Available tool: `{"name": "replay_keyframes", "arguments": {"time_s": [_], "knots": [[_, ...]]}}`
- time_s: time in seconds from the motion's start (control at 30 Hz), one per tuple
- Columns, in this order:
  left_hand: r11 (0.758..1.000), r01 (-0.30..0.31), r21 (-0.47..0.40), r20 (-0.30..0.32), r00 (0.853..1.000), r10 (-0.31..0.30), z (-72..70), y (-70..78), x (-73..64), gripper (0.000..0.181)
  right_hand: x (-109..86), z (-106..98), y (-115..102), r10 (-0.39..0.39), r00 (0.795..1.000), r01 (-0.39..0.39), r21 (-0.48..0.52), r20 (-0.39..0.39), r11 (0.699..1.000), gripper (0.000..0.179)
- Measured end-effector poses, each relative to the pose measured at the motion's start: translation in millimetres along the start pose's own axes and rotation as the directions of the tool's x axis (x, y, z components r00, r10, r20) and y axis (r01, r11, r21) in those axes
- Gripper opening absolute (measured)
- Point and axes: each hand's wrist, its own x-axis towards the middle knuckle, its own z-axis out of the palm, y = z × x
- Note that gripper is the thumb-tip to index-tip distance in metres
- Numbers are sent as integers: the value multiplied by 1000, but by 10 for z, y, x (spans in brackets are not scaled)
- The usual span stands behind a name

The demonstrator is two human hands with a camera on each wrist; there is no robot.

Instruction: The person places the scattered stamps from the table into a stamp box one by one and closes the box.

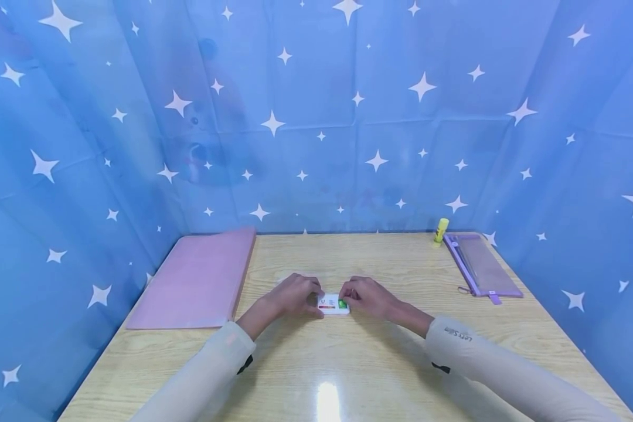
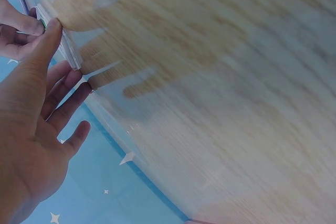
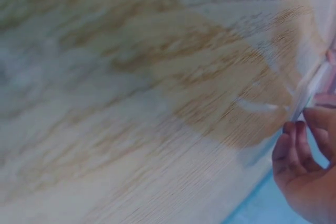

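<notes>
Left hand (image 1: 298,295) is pinching the left end of a small white packet (image 1: 331,305), thumb on the near side and fingertips opposite; in the left-wrist view its outer fingers are standing apart from the work. Right hand (image 1: 368,296) is pinching the right end, its fingers curling at the corner beside a green patch. The packet is lying between the 2 hands, near the middle of the table (image 1: 295,363) and well apart from its left and right edges. Whether it is resting on the surface or being held just above cannot be told.

Current step, as judged: gripping and steadying the packet at 2 ends, possibly to work its right end. Next move, as judged: the left hand should be holding its end firm while the right is applying light, controlled force, without bending the packet.

Along the table's left edge, a pink folder (image 1: 195,281) is lying flat. Toward the far-right corner, a purple-trimmed pouch (image 1: 485,264) is lying along the right edge. Just beside it, at the far edge, a yellow glue stick (image 1: 441,230) is standing. Behind, a blue star-print curtain (image 1: 316,88) is hanging.
</notes>
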Motion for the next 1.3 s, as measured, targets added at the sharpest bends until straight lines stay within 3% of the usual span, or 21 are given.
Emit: {"name": "replay_keyframes", "arguments": {"time_s": [0.53, 0.8, 1.13, 1.3], "knots": [[1000, -7, 7, -8, 1000, 7, 21, -9, 10, 54, -22, -11, 7, 14, 1000, -14, 49, 2, 999, 8], [999, 0, -39, -22, 1000, -1, 18, 3, -10, 52, -12, -87, -14, 17, 1000, -16, 69, -13, 997, 9], [990, 77, -115, -20, 997, -80, 37, 33, -73, 55, 41, -152, -50, 0, 1000, 0, 49, 2, 999, 11], [986, 88, -139, -27, 995, -92, 45, 48, -89, 56, 62, -179, -80, 3, 1000, -3, 45, 1, 999, 13]]}}
